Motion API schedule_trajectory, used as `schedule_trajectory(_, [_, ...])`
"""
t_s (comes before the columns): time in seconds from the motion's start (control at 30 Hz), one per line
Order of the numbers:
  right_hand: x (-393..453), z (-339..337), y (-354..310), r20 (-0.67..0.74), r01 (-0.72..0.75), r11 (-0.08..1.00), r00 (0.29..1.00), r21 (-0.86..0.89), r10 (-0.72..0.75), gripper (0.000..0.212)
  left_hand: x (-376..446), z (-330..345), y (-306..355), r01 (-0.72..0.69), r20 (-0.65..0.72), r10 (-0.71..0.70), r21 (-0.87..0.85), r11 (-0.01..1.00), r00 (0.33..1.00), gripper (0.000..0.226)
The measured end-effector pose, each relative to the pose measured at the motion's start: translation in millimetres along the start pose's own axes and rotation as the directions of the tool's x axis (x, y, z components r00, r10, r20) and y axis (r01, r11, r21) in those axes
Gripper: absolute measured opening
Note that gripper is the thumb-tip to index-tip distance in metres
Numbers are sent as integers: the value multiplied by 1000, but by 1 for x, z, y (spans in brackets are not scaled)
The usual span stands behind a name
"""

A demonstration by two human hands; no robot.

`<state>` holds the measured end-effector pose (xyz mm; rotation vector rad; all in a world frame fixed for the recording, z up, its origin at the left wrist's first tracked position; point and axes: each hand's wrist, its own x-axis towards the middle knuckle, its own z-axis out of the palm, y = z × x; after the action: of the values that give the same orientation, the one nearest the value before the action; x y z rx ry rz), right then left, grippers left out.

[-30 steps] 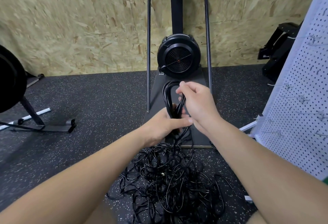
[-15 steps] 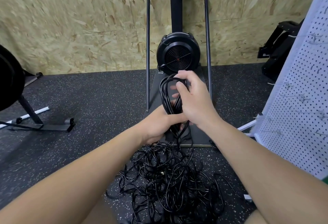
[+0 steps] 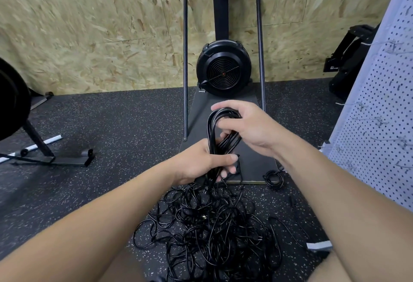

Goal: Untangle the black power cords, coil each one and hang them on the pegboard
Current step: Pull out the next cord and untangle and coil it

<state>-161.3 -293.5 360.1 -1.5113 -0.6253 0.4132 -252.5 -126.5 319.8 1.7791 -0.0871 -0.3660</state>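
On the speckled floor (image 3: 111,125) I see my left hand (image 3: 201,163) gripping the coil (image 3: 220,129) at its waist, my right hand (image 3: 248,125) curled round its top loops. The tangle (image 3: 212,226) lies below; the pegboard (image 3: 380,125) stands right.

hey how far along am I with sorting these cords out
Done: one small coiled cord lies on the floor by the machine's base, though nothing hangs on the pegboard yet. In hand: the left hand grips the bottom of a looped cord while the right hand holds its top. Left: the big tangled pile on the floor, most of the job.
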Motion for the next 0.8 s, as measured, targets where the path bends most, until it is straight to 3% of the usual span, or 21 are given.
schedule_trajectory(0.1, [-1, -12, -4, 158, -118, 983, 983, 141, 95, 37, 0, 0, 2, -5, 34, 7, -62, 998, 999, 20])
schedule_trajectory(0.2, [-1, -15, -4, 181, -111, 971, 981, 212, 72, 35, 0, 1, 5, -27, 66, 34, -114, 993, 997, 10])
schedule_trajectory(0.27, [0, -14, -1, 120, -77, 982, 991, 171, 57, 38, 0, 3, 6, -20, 55, 27, -129, 992, 998, 12])
schedule_trajectory(0.37, [2, -5, 8, -124, 4, 999, 992, -50, -11, 27, 1, 8, 5, -68, -3, 68, 3, 998, 998, 22])
schedule_trajectory(0.43, [3, 2, 12, -240, 15, 999, 971, -41, -25, 27, 2, 13, 6, -112, -1, 112, 60, 992, 994, 28])
schedule_trajectory(0.5, [4, 5, 10, -286, 24, 999, 957, -47, -36, 38, 2, 16, 7, -135, 63, 136, -22, 991, 989, 21])
schedule_trajectory(0.57, [6, 4, 2, -292, 29, 1000, 956, 4, -26, 49, 1, 16, 8, -99, 137, 132, -227, 969, 982, 11])
schedule_trajectory(0.67, [6, -2, -10, -300, -8, 985, 952, 174, 61, 52, -1, 13, 8, -3, 244, 143, -496, 868, 959, 28])
schedule_trajectory(0.8, [4, -3, -13, -247, -40, 981, 965, 189, 87, 49, -3, 5, 7, 52, 303, 124, -514, 856, 945, 35])
